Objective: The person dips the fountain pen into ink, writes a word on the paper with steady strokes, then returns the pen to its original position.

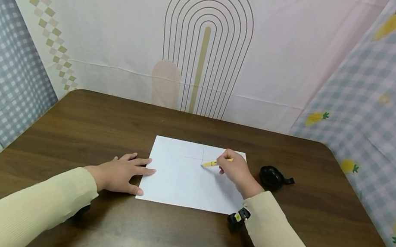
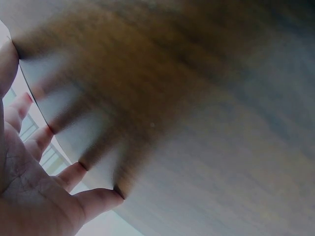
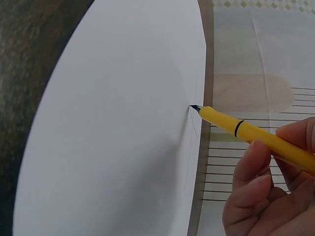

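A white sheet of paper [image 1: 172,180] lies on the brown table, bearing two thin crossing lines near its upper middle. My right hand [image 1: 233,168] pinches a yellow fountain pen [image 3: 251,132] between thumb and fingers. The dark nib meets the paper close to the crossed lines, as the right wrist view shows. At the sheet's left edge my left hand [image 1: 120,173] lies flat with its fingers spread, fingertips resting on the paper's margin. In the left wrist view the spread fingers [image 2: 71,176] touch the surface with their tips.
Right of the paper lies a black rounded object with a short strap [image 1: 272,177]. The wooden table [image 1: 162,240] reaches back to a white patterned cloth [image 1: 121,19]. Checkered cloth [image 1: 389,129] hangs along the right side.
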A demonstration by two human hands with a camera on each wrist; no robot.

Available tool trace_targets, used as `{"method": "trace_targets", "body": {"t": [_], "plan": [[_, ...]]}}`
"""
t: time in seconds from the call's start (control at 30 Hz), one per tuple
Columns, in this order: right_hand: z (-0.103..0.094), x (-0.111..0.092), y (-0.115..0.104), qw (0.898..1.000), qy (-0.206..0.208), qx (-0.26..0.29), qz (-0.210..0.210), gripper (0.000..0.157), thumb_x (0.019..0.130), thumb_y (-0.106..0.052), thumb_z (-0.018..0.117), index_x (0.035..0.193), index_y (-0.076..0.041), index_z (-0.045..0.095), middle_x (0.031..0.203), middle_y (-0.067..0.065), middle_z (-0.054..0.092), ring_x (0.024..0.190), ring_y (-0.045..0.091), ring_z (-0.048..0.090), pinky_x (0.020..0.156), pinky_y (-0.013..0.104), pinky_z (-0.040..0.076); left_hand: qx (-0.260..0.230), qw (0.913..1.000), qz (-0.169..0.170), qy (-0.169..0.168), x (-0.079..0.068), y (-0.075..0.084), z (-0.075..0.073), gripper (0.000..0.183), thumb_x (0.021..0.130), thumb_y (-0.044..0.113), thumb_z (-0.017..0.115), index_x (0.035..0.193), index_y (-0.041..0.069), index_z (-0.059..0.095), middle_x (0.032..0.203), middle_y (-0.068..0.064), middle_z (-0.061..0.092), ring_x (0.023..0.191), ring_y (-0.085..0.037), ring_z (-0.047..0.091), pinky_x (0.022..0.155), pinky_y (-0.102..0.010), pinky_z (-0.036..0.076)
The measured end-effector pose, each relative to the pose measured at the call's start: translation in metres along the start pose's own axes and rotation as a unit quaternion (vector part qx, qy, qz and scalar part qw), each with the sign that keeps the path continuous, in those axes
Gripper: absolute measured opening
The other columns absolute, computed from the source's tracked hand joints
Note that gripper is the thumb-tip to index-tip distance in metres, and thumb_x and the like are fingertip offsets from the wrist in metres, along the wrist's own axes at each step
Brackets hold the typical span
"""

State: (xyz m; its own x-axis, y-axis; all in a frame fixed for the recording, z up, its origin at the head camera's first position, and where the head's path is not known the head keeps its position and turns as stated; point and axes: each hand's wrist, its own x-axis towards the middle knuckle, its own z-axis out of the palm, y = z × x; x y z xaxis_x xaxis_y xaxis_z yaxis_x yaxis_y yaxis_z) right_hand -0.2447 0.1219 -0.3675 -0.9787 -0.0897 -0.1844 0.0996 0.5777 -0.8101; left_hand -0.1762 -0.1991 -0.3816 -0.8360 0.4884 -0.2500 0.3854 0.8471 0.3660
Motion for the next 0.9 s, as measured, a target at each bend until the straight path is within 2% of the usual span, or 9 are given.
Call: {"method": "trace_targets", "body": {"t": [0.2,0.63,0.9], "plan": [[0.001,-0.003,0.000,1.000,0.002,-0.005,-0.006,0.011,0.092,-0.016,0.053,0.086,-0.007,0.057,0.085,0.012,0.062,0.078,0.021,0.057,0.070,0.030,0.038,0.000,1.0000,-0.002,-0.003,0.000,0.000,0.000,0.067,0.087,0.048,0.068,0.146,0.025,0.045,0.158,-0.004,0.027,0.143,-0.047,0.015,0.100,-0.076,0.017],[0.003,-0.009,0.001,1.000,-0.001,-0.002,-0.009,0.010,0.090,-0.014,0.053,0.083,-0.008,0.056,0.078,0.013,0.062,0.075,0.020,0.053,0.064,0.029,0.036,-0.003,1.0000,0.000,0.000,0.000,0.002,0.000,0.067,0.087,0.047,0.068,0.146,0.024,0.046,0.158,-0.005,0.027,0.142,-0.048,0.016,0.100,-0.077,0.017],[0.004,-0.014,0.001,1.000,-0.007,-0.005,-0.003,0.012,0.091,-0.016,0.053,0.082,-0.008,0.055,0.083,0.013,0.062,0.077,0.021,0.054,0.067,0.030,0.038,-0.005,1.0000,-0.002,-0.002,-0.001,0.003,-0.002,0.067,0.087,0.046,0.068,0.146,0.023,0.046,0.158,-0.006,0.027,0.142,-0.048,0.016,0.100,-0.077,0.017]]}}
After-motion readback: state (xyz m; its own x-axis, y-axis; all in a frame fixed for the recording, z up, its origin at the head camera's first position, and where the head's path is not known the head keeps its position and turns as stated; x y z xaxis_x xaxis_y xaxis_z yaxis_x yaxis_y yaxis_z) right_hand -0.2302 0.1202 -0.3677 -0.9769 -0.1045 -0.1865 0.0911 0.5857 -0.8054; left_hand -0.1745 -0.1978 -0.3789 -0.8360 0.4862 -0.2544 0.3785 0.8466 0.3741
